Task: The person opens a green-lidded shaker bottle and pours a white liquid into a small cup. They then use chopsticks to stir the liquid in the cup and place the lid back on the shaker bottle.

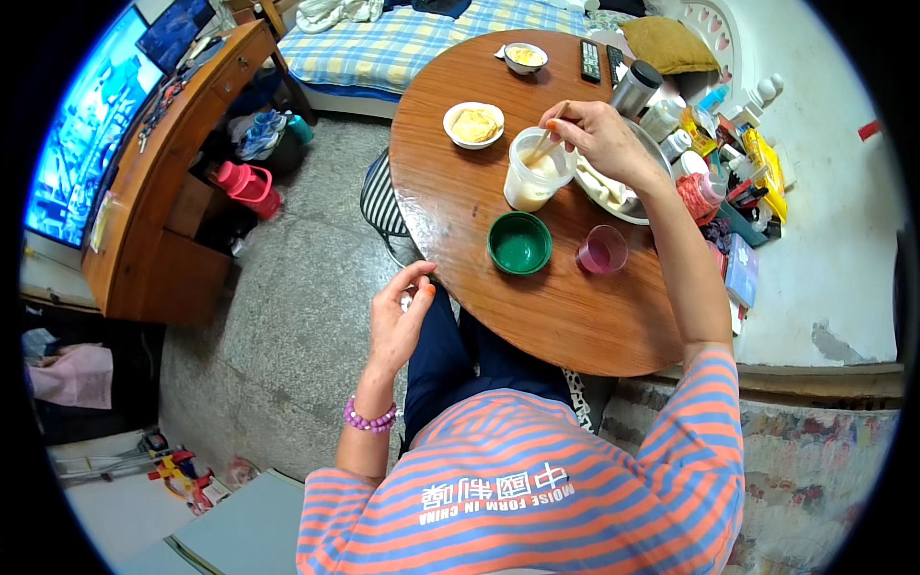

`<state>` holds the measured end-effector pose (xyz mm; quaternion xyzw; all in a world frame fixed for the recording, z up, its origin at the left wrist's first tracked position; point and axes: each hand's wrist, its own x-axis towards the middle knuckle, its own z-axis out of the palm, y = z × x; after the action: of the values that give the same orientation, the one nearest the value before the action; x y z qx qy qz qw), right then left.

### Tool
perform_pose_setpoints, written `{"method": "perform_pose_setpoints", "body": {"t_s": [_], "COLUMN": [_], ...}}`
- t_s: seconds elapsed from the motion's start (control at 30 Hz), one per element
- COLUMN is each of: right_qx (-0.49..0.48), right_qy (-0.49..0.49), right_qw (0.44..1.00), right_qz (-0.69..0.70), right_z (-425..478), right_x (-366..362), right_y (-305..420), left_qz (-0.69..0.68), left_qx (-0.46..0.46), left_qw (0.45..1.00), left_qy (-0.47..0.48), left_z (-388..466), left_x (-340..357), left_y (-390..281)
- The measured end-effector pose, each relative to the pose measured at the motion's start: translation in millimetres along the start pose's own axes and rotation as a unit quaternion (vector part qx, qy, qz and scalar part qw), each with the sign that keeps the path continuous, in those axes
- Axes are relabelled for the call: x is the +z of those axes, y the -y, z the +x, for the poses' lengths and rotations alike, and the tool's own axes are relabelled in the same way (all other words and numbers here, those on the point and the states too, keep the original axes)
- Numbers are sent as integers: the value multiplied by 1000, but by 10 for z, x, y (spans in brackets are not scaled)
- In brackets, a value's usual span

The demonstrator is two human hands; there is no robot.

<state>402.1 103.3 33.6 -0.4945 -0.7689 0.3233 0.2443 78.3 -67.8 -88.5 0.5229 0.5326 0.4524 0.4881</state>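
Observation:
My right hand [594,138] holds wooden chopsticks [540,149], their lower ends inside a translucent plastic tub [519,188] of pale, creamy contents. Off the table's near left edge, my left hand [401,316] is raised with fingers curled; a small whitish thing shows between thumb and fingers, too unclear to name. Nearer to me than the tub stand a green plastic bowl or lid [519,243] and a clear pink cup [602,250]. Beyond the tub are two white bowls of yellow food, one close [474,126], one farther [525,57]. Partly under my right forearm lies a metal basin [640,210] with pale, folded pieces.
The round wooden table [453,208] carries remote controls [590,62] and a steel tumbler [636,88]. Jars and packets crowd its right side. A striped stool [381,198] stands at its left edge. A pink jug [248,188] is on the floor beside the wooden desk [158,251].

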Motion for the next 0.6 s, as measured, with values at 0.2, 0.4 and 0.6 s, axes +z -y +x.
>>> {"method": "perform_pose_setpoints", "body": {"t_s": [0.2,0.4,0.6], "right_qx": [-18,-17,-83], "right_qy": [-54,-79,-159], "right_qw": [998,995,982], "right_qz": [-28,60,64], "right_z": [-25,-194,-464], "right_x": [-49,-231,-354], "right_y": [-23,106,247], "left_qz": [-8,-15,-9], "left_qx": [9,14,20], "left_qw": [1000,1000,1000], "left_qy": [10,5,3], "left_z": [5,-30,-62], "left_x": [71,33,53], "left_y": [38,33,39]}}
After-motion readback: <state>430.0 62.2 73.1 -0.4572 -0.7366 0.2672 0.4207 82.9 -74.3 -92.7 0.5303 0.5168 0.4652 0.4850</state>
